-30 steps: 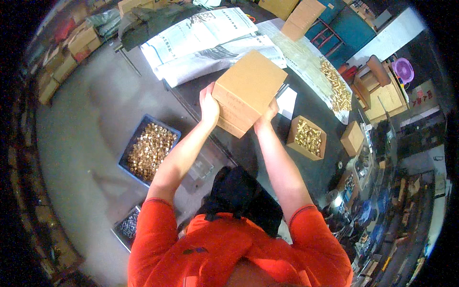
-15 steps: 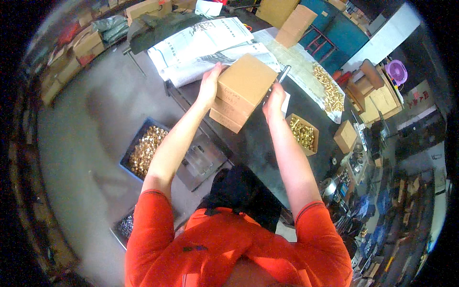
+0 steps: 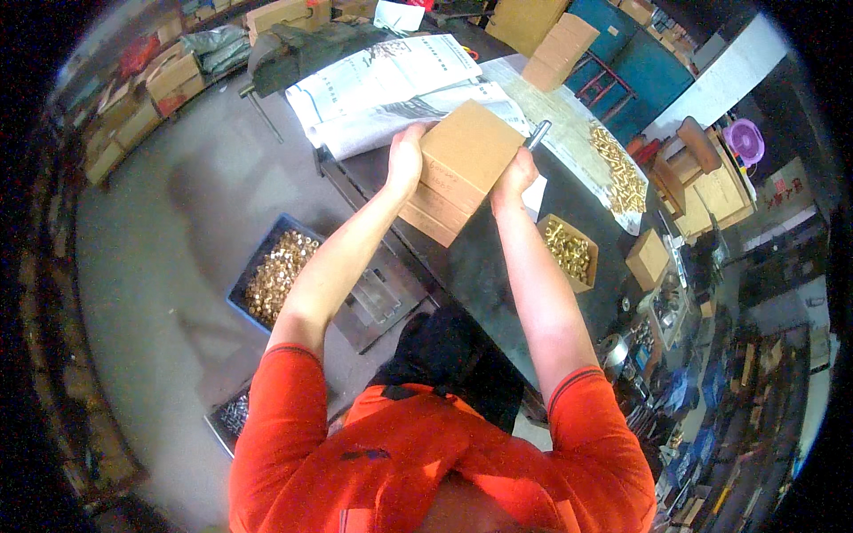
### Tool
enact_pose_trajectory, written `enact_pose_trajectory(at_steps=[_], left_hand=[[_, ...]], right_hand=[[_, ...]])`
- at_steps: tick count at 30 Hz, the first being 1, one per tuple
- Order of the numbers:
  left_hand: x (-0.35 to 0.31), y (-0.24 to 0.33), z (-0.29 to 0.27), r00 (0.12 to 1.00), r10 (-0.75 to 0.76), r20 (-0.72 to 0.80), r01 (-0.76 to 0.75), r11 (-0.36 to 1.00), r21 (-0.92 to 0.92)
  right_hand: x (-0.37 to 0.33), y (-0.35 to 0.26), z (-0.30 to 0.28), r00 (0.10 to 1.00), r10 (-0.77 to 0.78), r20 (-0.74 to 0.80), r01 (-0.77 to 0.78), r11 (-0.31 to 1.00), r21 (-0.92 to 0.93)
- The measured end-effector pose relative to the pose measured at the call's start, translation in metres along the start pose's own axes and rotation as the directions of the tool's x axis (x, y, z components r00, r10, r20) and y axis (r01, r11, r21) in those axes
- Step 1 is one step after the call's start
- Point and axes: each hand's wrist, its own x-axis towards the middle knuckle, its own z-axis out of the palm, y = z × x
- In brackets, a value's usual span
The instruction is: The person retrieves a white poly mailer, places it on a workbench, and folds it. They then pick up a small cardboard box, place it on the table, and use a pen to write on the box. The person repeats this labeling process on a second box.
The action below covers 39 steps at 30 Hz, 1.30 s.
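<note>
A brown cardboard box (image 3: 473,140) with handwriting on its near side is held over the dark workbench (image 3: 480,275). Below its top part the side shows stepped cardboard; whether this is one box or a stack I cannot tell. My left hand (image 3: 406,163) is closed against the box's left side, its fingers partly hidden behind it. On the right side my right hand (image 3: 514,182) grips the box, and a silvery pen (image 3: 539,133) sticks up from that same hand. Beyond the box lie printed paper sheets (image 3: 382,75).
An open carton of brass fittings (image 3: 570,253) stands right of my right forearm, near a small closed box (image 3: 648,259). Brass pieces (image 3: 619,169) lie spread on paper. Another box (image 3: 560,51) stands at the back. On the left is a blue bin of brass parts (image 3: 275,271).
The whole view has shifted slightly, so the bench and bins appear a little further right. Both hands keep their hold on the box, which is tilted about the same.
</note>
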Motion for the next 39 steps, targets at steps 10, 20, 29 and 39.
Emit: enact_pose_trajectory(at_steps=[10,20,29,39], left_hand=[[-0.001,-0.003,-0.001,0.998,0.057,-0.026,-0.056,0.997,0.06],[0.006,-0.003,-0.036,0.997,0.063,0.051,-0.073,0.969,0.235],[-0.165,-0.006,-0.071,0.917,-0.085,0.39,-0.048,0.946,0.32],[-0.274,-0.041,-0.034,0.627,-0.504,0.593,0.158,0.829,0.537]], right_hand=[[0.0,-0.004,0.001,0.998,-0.051,-0.047,0.042,0.983,-0.178],[-0.001,-0.025,-0.028,0.993,-0.1,-0.055,0.076,0.94,-0.334],[-0.193,-0.07,-0.142,0.794,0.373,0.479,0.322,0.41,-0.853],[-0.24,-0.088,-0.157,0.627,0.583,0.517,0.723,-0.188,-0.665]])
